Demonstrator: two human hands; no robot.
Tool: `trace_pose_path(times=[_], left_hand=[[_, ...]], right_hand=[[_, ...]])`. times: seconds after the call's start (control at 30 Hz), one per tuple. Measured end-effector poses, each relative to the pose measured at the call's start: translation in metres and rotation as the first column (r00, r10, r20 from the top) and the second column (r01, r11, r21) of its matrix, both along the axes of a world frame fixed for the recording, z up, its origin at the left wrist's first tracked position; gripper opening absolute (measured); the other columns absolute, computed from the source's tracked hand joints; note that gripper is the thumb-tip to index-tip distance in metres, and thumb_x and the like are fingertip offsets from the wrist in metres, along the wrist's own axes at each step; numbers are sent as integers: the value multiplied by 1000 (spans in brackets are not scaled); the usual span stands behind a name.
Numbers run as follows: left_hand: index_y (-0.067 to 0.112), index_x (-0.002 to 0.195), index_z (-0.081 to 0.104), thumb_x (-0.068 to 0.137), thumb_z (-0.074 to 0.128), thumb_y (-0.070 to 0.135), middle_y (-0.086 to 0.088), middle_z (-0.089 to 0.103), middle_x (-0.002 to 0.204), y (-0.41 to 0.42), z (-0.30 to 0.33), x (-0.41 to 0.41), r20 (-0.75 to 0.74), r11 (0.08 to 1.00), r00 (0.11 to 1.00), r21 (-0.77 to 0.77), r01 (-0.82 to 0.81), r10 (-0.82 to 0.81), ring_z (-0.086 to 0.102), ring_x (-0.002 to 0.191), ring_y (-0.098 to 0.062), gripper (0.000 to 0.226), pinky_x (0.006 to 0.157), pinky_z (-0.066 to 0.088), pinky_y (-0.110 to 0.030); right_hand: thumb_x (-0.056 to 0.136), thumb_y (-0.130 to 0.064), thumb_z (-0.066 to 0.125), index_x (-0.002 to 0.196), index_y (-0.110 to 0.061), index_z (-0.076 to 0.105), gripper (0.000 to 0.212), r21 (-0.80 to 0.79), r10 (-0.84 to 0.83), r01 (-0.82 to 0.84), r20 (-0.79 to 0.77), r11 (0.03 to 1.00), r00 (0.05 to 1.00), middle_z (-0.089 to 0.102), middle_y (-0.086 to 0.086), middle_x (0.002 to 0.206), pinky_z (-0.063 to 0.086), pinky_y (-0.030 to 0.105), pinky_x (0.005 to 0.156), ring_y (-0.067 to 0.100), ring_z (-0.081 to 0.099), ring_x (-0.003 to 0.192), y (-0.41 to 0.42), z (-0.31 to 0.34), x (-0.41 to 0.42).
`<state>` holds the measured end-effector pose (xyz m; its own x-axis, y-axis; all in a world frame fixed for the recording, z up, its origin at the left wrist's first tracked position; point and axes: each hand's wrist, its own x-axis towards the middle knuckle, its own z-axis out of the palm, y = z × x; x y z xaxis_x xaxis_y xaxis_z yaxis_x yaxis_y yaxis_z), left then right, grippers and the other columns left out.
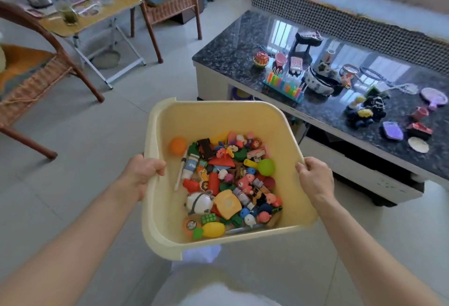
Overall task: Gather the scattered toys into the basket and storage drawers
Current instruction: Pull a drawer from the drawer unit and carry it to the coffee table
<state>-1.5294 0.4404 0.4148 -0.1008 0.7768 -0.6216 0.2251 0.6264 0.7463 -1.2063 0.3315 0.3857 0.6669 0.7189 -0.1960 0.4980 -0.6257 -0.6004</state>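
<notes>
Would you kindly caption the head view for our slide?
Both hands, left and right, carry a toy-filled yellow basket beside the table.

Bare forearms, no sleeves visible; white garment [209,288] below.

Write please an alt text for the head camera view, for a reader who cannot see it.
A person's left hand and right hand grip opposite rims of a pale yellow plastic basket full of small colourful toys, carried above a tiled floor. To the right, more toys lie on a dark granite coffee table; wicker chairs stand behind.
</notes>
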Motion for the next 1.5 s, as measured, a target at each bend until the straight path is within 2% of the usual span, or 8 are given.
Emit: trace_pose_path(times=[0.17,0.47,0.7,0.97,1.1,1.2,1.4,1.5], left_hand=[[-1,86,50,68,45,-17,-20,52,78,120,-7,27,21,1000,1000,-6,16,-16,52,74,-35,25,63,47,-38],[-2,92,52,67,42,-19,-20,51,72,289,2,70,12,998,999,50,43,-44,48,60,-31,31,60,45,-33],[2,71,49,69,42,-19,-19,49,67,391,-25,121,0,993,994,11,-114,114,46,57,-30,23,58,44,-31],[7,82,55,67,45,-20,-13,57,79,484,-53,188,2,953,953,5,-302,302,54,73,-30,33,76,47,-42],[5,99,54,65,47,-18,-17,60,94,526,-72,211,-30,943,942,3,-334,334,56,84,-33,42,79,48,-48],[6,98,53,67,47,-18,-16,59,94,560,-87,222,-48,941,940,2,-338,337,55,79,-30,40,75,48,-38],[7,99,52,68,47,-18,-15,59,95,623,-120,236,-89,957,955,-39,-288,284,54,83,-29,40,72,46,-35],[8,98,50,70,46,-18,-10,58,84,652,-129,244,-109,972,968,-30,-233,228,53,80,-27,39,68,45,-30]], right_hand=[[91,-19,53,82,-5,61,18,-24,-56,56,-11,998,998,62,10,81,38,30,62,28,56,78,106,-8,20],[94,-18,49,71,-11,50,24,-44,-58,55,-53,997,997,51,1,70,31,27,52,23,49,71,258,-3,58],[93,-18,50,81,-9,57,17,-74,70,-77,-97,994,993,52,0,70,39,30,63,22,53,75,405,-21,125],[86,-7,48,95,-2,64,20,-190,155,-194,-202,962,967,62,14,93,44,34,74,30,57,89,570,-53,199],[79,2,43,81,-2,61,18,-280,114,-187,-257,941,960,54,12,79,38,27,64,25,50,78,626,-68,217],[78,4,44,65,-5,51,17,-307,78,-162,-267,938,961,44,6,64,29,25,49,23,46,72,656,-81,226],[77,0,46,80,3,64,18,-319,17,-116,-296,941,955,53,10,67,33,26,52,23,48,70,692,-107,239],[82,-8,51,91,3,67,21,-253,-13,-70,-313,965,950,62,21,83,35,27,59,18,49,71,695,-112,248]])
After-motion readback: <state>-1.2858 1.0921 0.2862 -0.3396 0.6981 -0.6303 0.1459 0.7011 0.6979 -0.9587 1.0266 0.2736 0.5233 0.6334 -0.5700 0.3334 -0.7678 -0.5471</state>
